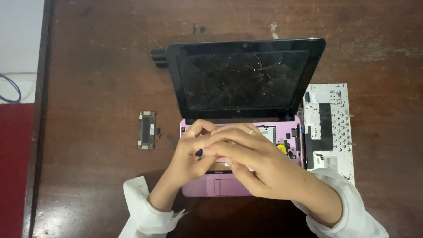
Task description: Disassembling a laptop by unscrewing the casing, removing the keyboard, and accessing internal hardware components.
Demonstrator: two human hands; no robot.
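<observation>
Laptop (246, 132) (pink) on scuffed brown table (97, 79)

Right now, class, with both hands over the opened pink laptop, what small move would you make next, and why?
Probably lift the right hand aside. It overlaps the left hand, which seems to pinch a small dark part over the pink laptop, whose keyboard lies face down beside it. The hands hide the open base, so clearing the view seems wise.

Repair bench, scuffed wooden table (88, 66), opened pink laptop (202, 187), detached keyboard (330, 128)
</observation>
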